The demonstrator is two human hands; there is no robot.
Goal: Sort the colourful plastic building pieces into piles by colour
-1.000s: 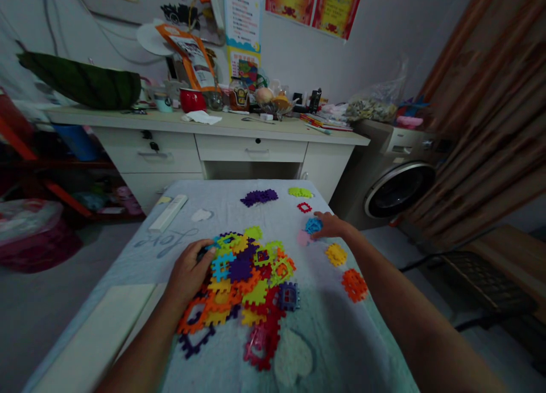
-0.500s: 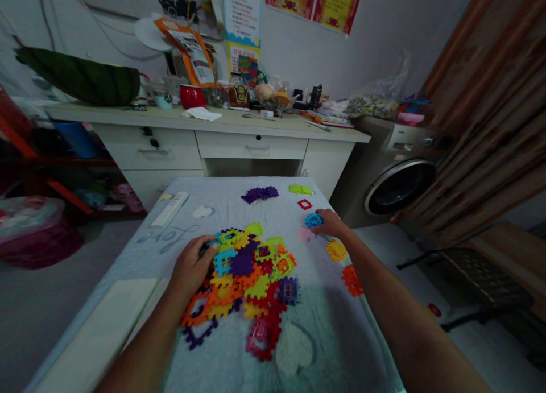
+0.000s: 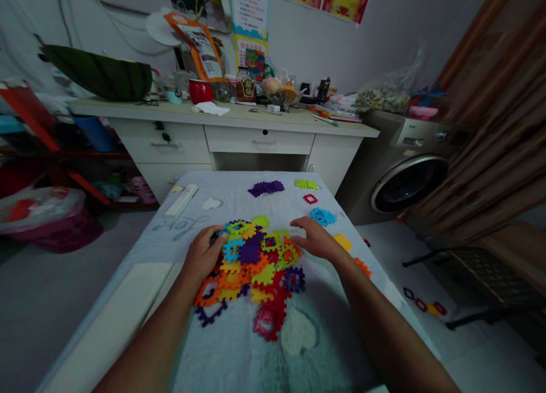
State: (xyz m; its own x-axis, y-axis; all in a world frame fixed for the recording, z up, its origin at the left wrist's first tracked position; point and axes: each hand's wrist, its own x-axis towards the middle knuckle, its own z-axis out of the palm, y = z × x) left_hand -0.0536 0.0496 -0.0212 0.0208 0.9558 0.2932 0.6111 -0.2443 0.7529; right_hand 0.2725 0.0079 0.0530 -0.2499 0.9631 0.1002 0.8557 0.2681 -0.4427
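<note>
A heap of bright interlocking plastic tiles (image 3: 251,249) lies mid-table, in orange, yellow, lime, purple, red and blue, some solid and some hollow frames. At its left edge rests my left hand (image 3: 205,252), thumb and fingers apart, fingertips against blue tiles; what lies under the fingers is partly hidden. My right hand (image 3: 314,237) is just off the heap's right side, fingers spread and nothing visible in them. Sorted by colour beyond are purple tiles (image 3: 266,188), lime tiles (image 3: 306,184), a red frame tile (image 3: 310,199), blue tiles (image 3: 323,216), yellow tiles (image 3: 343,241) and orange tiles (image 3: 363,267).
A white bar (image 3: 181,201) lies at the table's far left, and a long pale board (image 3: 115,319) along its left side. Behind stand a cluttered white desk (image 3: 260,139) and a washing machine (image 3: 394,148). Several tiles (image 3: 426,306) lie on the floor at right.
My right hand has left the blue tiles at the right and come back left to the heap, its fingers now apart. My left hand stays at the heap. The view has shifted slightly.
</note>
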